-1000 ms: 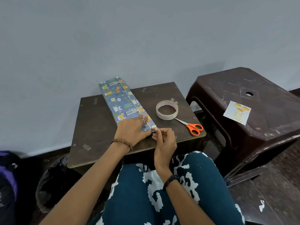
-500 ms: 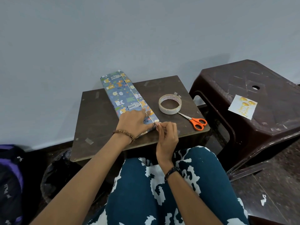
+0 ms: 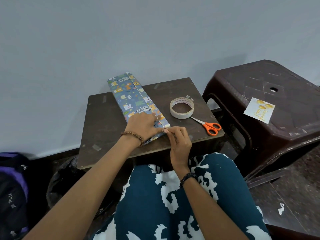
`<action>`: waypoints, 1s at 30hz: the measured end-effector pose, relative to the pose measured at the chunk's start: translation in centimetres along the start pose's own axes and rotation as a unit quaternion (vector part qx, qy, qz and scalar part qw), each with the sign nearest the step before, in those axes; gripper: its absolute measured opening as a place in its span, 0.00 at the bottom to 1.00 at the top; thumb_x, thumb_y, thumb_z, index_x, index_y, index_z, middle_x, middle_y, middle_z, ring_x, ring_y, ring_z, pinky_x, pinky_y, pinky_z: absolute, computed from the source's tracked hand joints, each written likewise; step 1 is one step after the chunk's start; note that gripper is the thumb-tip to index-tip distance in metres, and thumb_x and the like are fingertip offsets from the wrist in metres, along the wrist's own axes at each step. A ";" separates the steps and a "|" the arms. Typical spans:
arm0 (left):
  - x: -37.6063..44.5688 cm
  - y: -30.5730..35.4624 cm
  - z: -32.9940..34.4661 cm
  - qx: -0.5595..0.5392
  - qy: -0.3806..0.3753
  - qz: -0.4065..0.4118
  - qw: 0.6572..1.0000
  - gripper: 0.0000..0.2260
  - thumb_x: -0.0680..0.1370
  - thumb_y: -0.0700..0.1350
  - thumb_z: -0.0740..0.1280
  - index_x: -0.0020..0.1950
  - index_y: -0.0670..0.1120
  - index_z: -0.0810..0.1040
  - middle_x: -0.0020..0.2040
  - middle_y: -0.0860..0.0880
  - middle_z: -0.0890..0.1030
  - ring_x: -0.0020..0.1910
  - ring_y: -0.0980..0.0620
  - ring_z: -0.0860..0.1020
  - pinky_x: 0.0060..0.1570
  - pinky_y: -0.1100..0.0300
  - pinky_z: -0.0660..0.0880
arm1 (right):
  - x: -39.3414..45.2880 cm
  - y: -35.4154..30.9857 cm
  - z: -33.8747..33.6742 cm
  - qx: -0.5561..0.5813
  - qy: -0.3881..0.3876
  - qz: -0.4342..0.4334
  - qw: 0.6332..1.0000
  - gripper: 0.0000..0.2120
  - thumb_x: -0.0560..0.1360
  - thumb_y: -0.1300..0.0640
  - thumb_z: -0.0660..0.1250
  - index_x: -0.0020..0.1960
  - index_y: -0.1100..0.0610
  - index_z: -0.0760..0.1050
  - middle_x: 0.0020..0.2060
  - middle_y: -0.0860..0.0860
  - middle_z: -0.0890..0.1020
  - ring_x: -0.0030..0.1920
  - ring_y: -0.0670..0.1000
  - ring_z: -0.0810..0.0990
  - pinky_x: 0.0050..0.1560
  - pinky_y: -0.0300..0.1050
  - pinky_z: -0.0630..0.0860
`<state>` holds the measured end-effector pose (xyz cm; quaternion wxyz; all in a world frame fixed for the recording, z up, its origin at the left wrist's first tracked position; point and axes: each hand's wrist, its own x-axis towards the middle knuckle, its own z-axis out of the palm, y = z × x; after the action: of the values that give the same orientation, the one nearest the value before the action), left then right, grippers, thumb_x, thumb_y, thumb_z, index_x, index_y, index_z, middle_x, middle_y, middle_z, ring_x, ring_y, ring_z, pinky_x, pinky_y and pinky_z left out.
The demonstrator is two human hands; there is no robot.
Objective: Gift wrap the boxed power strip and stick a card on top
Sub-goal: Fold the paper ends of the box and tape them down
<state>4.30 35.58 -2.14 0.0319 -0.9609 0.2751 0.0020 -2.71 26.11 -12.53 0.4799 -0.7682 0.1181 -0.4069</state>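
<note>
Item: wrapped box — long, flat, in blue animal-print paper, lying diagonally on the small dark table, far end overhanging toward the wall, near end at the front edge where both hands can reach it.

Left hand — palm and fingers lie flat on the near end of the wrapped box, apparently to pin the paper and keep the box from sliding; not curled round anything.

Right hand — fingertips drawn together at the near corner, touching the left fingertips; seems to pinch the end fold or a bit of tape there. What it holds is too small to tell.

Tape roll — flat on the table just right of the box, within easy reach of the right hand. Scissors, orange-handled, just beside the roll.

Card — white, gold balloons and lettering, set aside on the brown plastic stool at right, well apart from the box; likely kept clear until wrapping ends.

Step in hand, judged: closing the near end. Card not yet stuck.
</note>
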 end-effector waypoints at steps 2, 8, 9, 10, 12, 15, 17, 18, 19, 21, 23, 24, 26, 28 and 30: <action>0.1 -0.1 -0.1 -0.002 -0.003 -0.002 1.000 0.24 0.76 0.62 0.59 0.68 0.52 0.71 0.54 0.44 0.79 0.55 0.45 0.77 0.46 0.56 0.72 | 0.0 0.0 -0.1 -0.001 -0.004 -0.013 1.000 0.01 0.72 0.67 0.69 0.42 0.64 0.80 0.41 0.54 0.78 0.44 0.31 0.74 0.46 0.24 0.71; 0.1 0.1 -0.1 0.006 -0.001 -0.002 1.000 0.24 0.76 0.62 0.59 0.67 0.50 0.73 0.53 0.44 0.80 0.54 0.45 0.77 0.46 0.56 0.72 | 0.3 -1.8 -1.1 0.111 -0.029 0.118 0.986 0.02 0.72 0.61 0.71 0.44 0.57 0.82 0.43 0.51 0.76 0.42 0.44 0.77 0.44 0.35 0.77; 0.1 0.1 -0.1 0.008 -0.001 0.000 1.000 0.24 0.76 0.61 0.59 0.68 0.51 0.71 0.54 0.44 0.79 0.55 0.45 0.77 0.47 0.56 0.72 | 0.4 -2.4 -1.5 0.155 -0.026 0.181 0.971 0.02 0.72 0.60 0.71 0.44 0.55 0.83 0.42 0.50 0.75 0.41 0.45 0.77 0.42 0.36 0.78; 0.1 0.1 -0.2 0.008 -0.002 0.000 1.000 0.24 0.77 0.61 0.59 0.69 0.51 0.70 0.54 0.44 0.79 0.55 0.45 0.77 0.47 0.56 0.72 | 0.5 -3.0 -2.0 0.182 -0.018 0.231 0.956 0.02 0.71 0.59 0.72 0.43 0.54 0.83 0.41 0.49 0.74 0.39 0.44 0.75 0.41 0.36 0.77; 0.2 0.1 -0.2 0.005 -0.004 -0.003 1.000 0.24 0.77 0.60 0.59 0.69 0.51 0.70 0.55 0.44 0.79 0.56 0.45 0.76 0.48 0.56 0.72 | 0.8 -3.8 -3.0 0.210 -0.014 0.318 0.924 0.02 0.70 0.58 0.73 0.40 0.51 0.83 0.37 0.48 0.75 0.33 0.41 0.71 0.37 0.35 0.73; 0.3 0.1 -0.1 0.007 -0.009 -0.007 1.000 0.24 0.76 0.61 0.60 0.68 0.50 0.71 0.55 0.44 0.79 0.55 0.45 0.77 0.47 0.56 0.72 | 1.4 -4.2 -4.1 0.259 -0.034 0.437 0.861 0.02 0.71 0.57 0.72 0.40 0.51 0.82 0.26 0.46 0.75 0.27 0.43 0.67 0.29 0.34 0.68; 0.2 0.2 -0.1 0.007 -0.011 -0.009 1.000 0.24 0.76 0.61 0.60 0.68 0.50 0.72 0.55 0.44 0.80 0.55 0.45 0.77 0.47 0.56 0.72 | 1.7 -4.3 -4.4 0.294 -0.036 0.492 0.819 0.01 0.72 0.57 0.72 0.41 0.53 0.81 0.23 0.45 0.73 0.25 0.41 0.69 0.27 0.32 0.69; 0.2 0.2 -0.1 0.008 -0.011 -0.008 1.000 0.24 0.76 0.61 0.60 0.67 0.50 0.72 0.54 0.44 0.80 0.55 0.45 0.77 0.47 0.56 0.72 | 1.8 -4.3 -4.5 0.315 -0.035 0.507 0.801 0.01 0.72 0.57 0.72 0.42 0.54 0.80 0.23 0.46 0.74 0.25 0.40 0.71 0.26 0.32 0.71; 0.2 0.2 -0.1 0.010 -0.011 -0.009 1.000 0.24 0.76 0.61 0.60 0.67 0.49 0.72 0.54 0.44 0.80 0.55 0.45 0.77 0.47 0.56 0.72 | 1.8 -4.3 -4.4 0.335 -0.035 0.517 0.787 0.02 0.72 0.57 0.71 0.42 0.55 0.79 0.24 0.46 0.76 0.25 0.40 0.73 0.27 0.31 0.73; 0.3 0.2 -0.1 0.010 -0.012 -0.011 1.000 0.23 0.76 0.61 0.60 0.66 0.49 0.73 0.54 0.44 0.80 0.55 0.45 0.77 0.47 0.57 0.72 | 1.9 -4.3 -4.5 0.368 -0.037 0.527 0.765 0.02 0.72 0.58 0.71 0.42 0.56 0.79 0.26 0.47 0.79 0.26 0.41 0.77 0.29 0.32 0.77; 0.3 0.3 -0.1 0.008 -0.015 -0.013 1.000 0.23 0.76 0.61 0.60 0.66 0.49 0.73 0.55 0.44 0.79 0.55 0.45 0.77 0.47 0.57 0.72 | 1.9 -4.3 -4.5 0.400 -0.038 0.529 0.747 0.02 0.73 0.60 0.70 0.42 0.57 0.78 0.28 0.48 0.82 0.28 0.42 0.80 0.31 0.33 0.79; 0.3 0.3 0.0 0.007 -0.015 -0.015 1.000 0.23 0.76 0.61 0.60 0.66 0.49 0.73 0.55 0.44 0.79 0.56 0.45 0.77 0.48 0.57 0.72 | 2.0 -4.3 -4.5 0.419 -0.039 0.528 0.737 0.02 0.73 0.61 0.69 0.42 0.57 0.78 0.29 0.49 0.83 0.29 0.42 0.81 0.33 0.33 0.80; 0.3 0.3 -0.1 0.005 -0.015 -0.020 1.000 0.23 0.76 0.60 0.60 0.66 0.48 0.73 0.55 0.43 0.79 0.56 0.45 0.76 0.49 0.56 0.72 | 2.0 -4.3 -4.5 0.453 -0.037 0.524 0.721 0.03 0.74 0.63 0.67 0.43 0.59 0.78 0.31 0.50 0.84 0.31 0.43 0.82 0.36 0.34 0.80; 0.2 0.3 -0.1 0.007 -0.016 -0.019 1.000 0.23 0.76 0.60 0.60 0.67 0.48 0.73 0.55 0.43 0.79 0.57 0.45 0.76 0.49 0.56 0.72 | 2.0 -4.3 -4.6 0.466 -0.038 0.518 0.716 0.03 0.74 0.65 0.66 0.43 0.61 0.78 0.32 0.51 0.84 0.33 0.44 0.83 0.39 0.34 0.81; 0.3 0.3 -0.1 0.009 -0.020 -0.015 1.000 0.24 0.76 0.60 0.60 0.67 0.49 0.72 0.56 0.43 0.79 0.57 0.45 0.76 0.49 0.56 0.72 | 1.9 -4.2 -4.7 0.466 -0.043 0.511 0.721 0.03 0.74 0.65 0.66 0.43 0.61 0.78 0.32 0.52 0.84 0.34 0.45 0.84 0.40 0.35 0.81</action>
<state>4.34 35.16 -2.05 0.0463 -0.9644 0.2599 0.0177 -5.81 24.17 -7.03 0.9170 -0.2877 0.2673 -0.0707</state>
